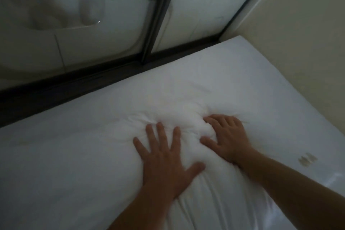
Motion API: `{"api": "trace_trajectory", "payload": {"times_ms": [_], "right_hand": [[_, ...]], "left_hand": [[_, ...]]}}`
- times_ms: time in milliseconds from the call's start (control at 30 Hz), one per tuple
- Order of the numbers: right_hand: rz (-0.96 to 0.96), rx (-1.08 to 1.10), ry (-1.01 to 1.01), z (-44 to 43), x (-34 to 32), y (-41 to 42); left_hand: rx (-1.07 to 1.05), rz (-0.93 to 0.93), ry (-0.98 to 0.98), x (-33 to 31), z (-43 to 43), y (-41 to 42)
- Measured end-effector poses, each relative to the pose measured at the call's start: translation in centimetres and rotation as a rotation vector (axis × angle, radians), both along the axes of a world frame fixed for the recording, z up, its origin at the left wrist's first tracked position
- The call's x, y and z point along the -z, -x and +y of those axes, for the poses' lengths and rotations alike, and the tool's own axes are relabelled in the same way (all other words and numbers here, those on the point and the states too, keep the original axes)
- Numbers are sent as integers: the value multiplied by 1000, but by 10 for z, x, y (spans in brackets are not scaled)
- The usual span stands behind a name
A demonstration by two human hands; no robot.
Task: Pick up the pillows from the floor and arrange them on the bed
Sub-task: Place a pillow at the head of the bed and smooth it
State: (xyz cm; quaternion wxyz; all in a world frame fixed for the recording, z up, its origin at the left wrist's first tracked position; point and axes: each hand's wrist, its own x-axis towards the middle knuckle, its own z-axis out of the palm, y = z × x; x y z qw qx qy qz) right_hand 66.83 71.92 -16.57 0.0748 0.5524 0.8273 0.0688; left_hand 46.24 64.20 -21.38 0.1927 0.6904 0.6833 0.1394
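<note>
A white pillow (177, 97) lies on the white bed (265, 72), close to the bed's far edge. Both my hands press flat into the pillow's near half and dent it. My left hand (166, 157) has its fingers spread wide, palm down. My right hand (227, 138) sits just to its right, fingers apart and slightly curled into the fabric. Neither hand grips the pillow. A second white pillow or fold of bedding (46, 164) fills the lower left.
A dark frame (74, 87) runs along the bed's far edge, with frosted glass panels (119, 14) above it split by a dark upright post (158, 14). A cream wall (308, 33) borders the bed on the right. A small brown mark (308, 159) shows on the sheet.
</note>
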Motion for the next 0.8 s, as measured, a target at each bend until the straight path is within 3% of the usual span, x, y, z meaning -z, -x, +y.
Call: {"api": "trace_trajectory", "payload": {"times_ms": [167,433,600,800], "right_hand": [[58,26,20,5,19,-4],[68,70,53,10,50,12],[144,23,9,13,55,12],[149,-91,-30,0,28,7]], "left_hand": [[24,-55,43,7,7,-1],[69,20,104,9,15,10],[-41,201,158,-3,5,4],[-164,250,293,-42,-28,-15]]}}
